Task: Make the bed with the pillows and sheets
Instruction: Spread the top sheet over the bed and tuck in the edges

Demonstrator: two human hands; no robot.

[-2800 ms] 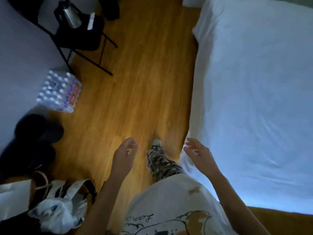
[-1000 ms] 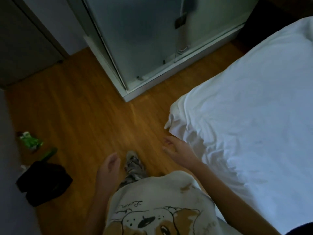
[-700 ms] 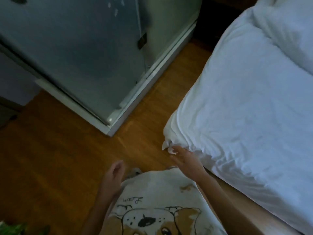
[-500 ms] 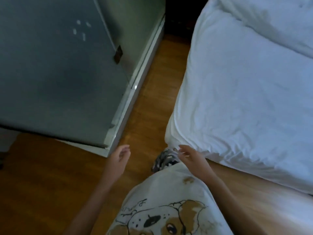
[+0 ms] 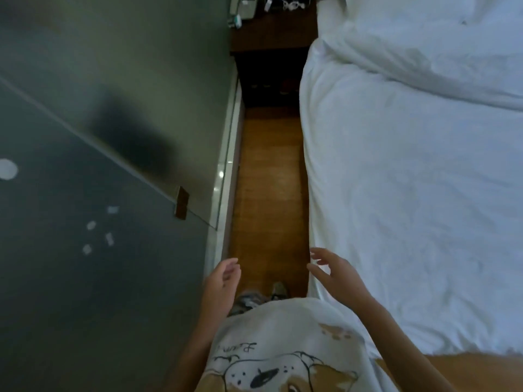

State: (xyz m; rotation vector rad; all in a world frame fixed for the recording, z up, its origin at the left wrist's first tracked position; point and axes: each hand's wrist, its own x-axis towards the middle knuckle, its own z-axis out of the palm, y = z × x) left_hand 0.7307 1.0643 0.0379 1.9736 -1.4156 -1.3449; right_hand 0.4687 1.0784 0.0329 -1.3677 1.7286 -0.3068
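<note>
"Which step am I on?"

"Walking up the bed's left edge. My left hand (image 5: 222,281) and right hand (image 5: 335,274) hang loose, holding nothing. The rumpled white sheet (image 5: 410,193) covers the bed."

"Next?"

"Probably grab the bunched white duvet (image 5: 418,43) at the far end."

Sheet (image 5: 410,207) on bed: plain white, bluish in dim light. Folded duvet (image 5: 424,49) beyond sheet: white too. Floor strip (image 5: 268,193) left of bed: orange-brown wood grain. Glass partition (image 5: 99,165) left of floor: grey-green, white dots. Nightstand (image 5: 271,35) at bed's head: dark brown. T-shirt (image 5: 283,349): white, tan-and-black cartoon dog print.
</note>
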